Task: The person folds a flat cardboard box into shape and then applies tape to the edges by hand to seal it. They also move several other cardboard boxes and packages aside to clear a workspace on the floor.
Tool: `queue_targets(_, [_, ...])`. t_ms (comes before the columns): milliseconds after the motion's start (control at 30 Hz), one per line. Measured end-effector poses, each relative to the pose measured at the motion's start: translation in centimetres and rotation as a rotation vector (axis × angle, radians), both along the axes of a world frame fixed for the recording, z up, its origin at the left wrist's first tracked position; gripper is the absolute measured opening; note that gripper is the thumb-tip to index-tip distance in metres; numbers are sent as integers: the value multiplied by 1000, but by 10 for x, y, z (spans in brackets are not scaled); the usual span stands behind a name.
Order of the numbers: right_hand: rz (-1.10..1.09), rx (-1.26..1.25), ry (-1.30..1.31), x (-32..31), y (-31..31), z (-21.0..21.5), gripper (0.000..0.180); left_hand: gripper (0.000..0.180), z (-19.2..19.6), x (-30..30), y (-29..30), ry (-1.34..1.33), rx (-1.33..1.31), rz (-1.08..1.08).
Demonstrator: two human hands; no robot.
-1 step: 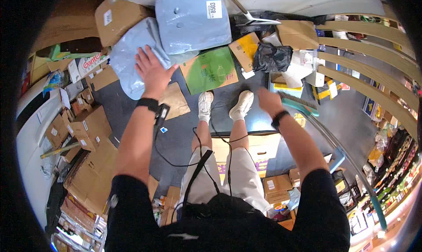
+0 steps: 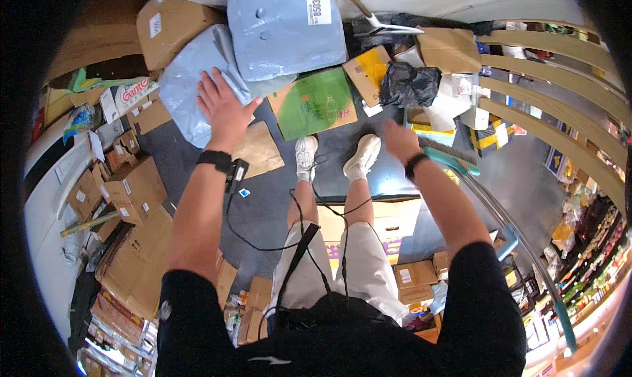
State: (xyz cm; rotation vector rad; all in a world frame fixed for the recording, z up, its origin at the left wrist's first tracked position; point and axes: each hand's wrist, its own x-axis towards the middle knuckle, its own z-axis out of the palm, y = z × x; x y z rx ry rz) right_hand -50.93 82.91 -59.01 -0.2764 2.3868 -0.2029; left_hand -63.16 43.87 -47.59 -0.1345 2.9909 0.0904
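Note:
My left hand [image 2: 224,110] lies with spread fingers on a light blue plastic-wrapped parcel [image 2: 183,100], which is slumped on the dark floor. A larger light blue parcel [image 2: 283,31] with a white label touches it on the right. My right hand [image 2: 399,143] is curled closed in the air, slightly blurred; what is in it, if anything, is hidden. Beside that hand are a teal broom head [image 2: 454,160] with dark bristles and its long handle. A flat green-and-brown carton [image 2: 315,104] lies between my hands, beyond my feet.
A black plastic bag [image 2: 409,84] and a brown box [image 2: 449,51] sit at the far right. Stacked cartons [image 2: 135,189] line the left. Pale wooden slats [image 2: 546,68] run along the right. A thin black cable [image 2: 257,245] hangs across my legs. A flat brown package [image 2: 260,150] lies near my left wrist.
The whole view has shifted slightly. My left hand stays on the blue parcel; my right hand has tilted a little upward.

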Motion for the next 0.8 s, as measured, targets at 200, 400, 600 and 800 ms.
queue_targets(200, [-82,211,67,-56,-51,-112,61,116,2,-1,5,-54,-56,-31])
queue_targets(400, [-128,240,35,11,-41,-124,68,120,0,0,0,-98,-75,-22])
queue_targets(600, [-147,274,-15,55,-18,-119,69,121,-3,-3,2,-97,-89,-24])
queue_targets(800, [-199,88,-33,23,-15,-112,70,122,-4,-6,0,-96,-87,-44])
